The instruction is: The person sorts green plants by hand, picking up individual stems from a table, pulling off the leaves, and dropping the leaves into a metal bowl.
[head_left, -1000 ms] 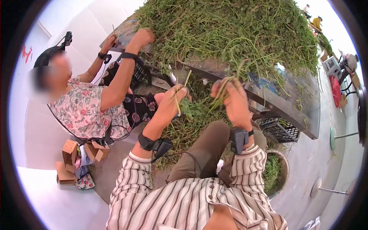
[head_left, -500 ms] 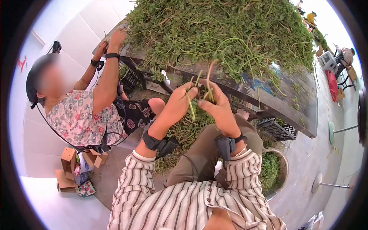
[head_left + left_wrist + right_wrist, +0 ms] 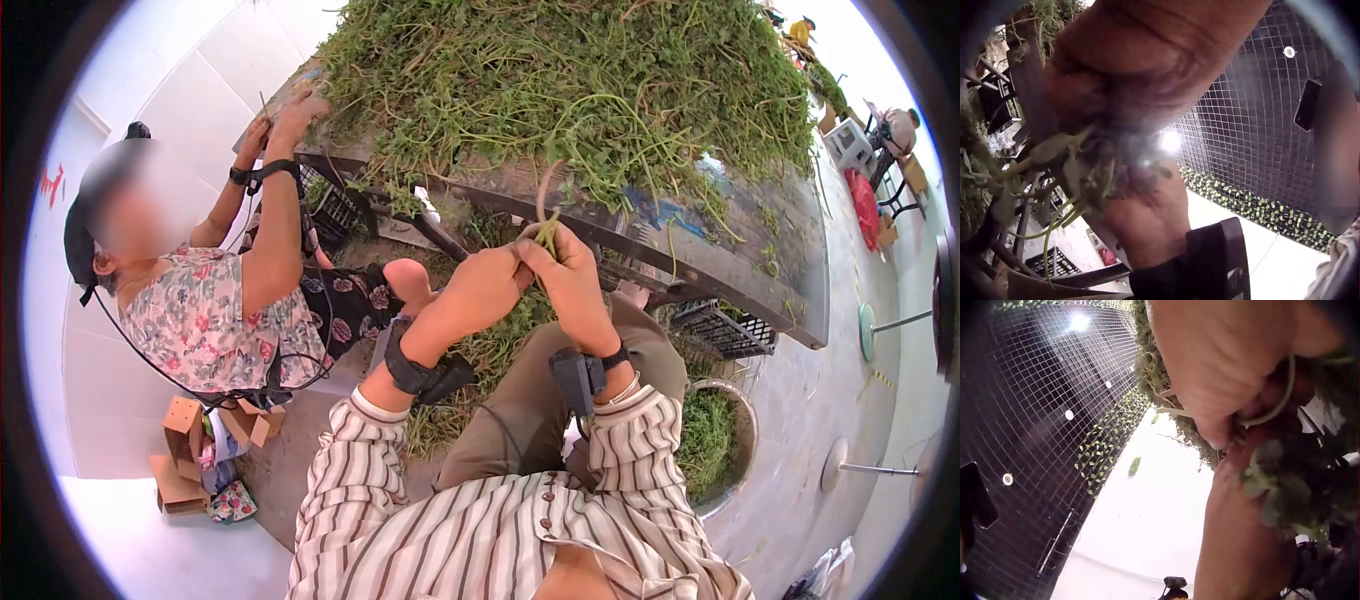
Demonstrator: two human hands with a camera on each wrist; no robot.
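Both hands meet in front of the table edge in the head view. The right hand (image 3: 568, 280) pinches green stems (image 3: 547, 235) between thumb and fingers, and one reddish stem (image 3: 544, 190) curves up above them. Against its fingertips, the left hand (image 3: 485, 288) has its fingers curled in a pinch on the stems, whose ends there are hidden. Green leaves (image 3: 1075, 165) hang below the left hand in the left wrist view. A pale stem (image 3: 1275, 409) loops out under the right hand's fingers in the right wrist view, with leaves (image 3: 1272, 487) beside it.
A big heap of leafy stems (image 3: 560, 90) covers the table (image 3: 790, 260). Black crates (image 3: 725, 330) stand beneath. A round tub (image 3: 742, 430) of greens is by the right knee. On the left sits another person (image 3: 215, 290), hands at the heap; cardboard boxes (image 3: 183, 430) lie behind.
The hands, apart a second ago with stems in each, have come together until their fingertips meet. The stems upright in the left hand no longer show. The other person's hands have shifted left.
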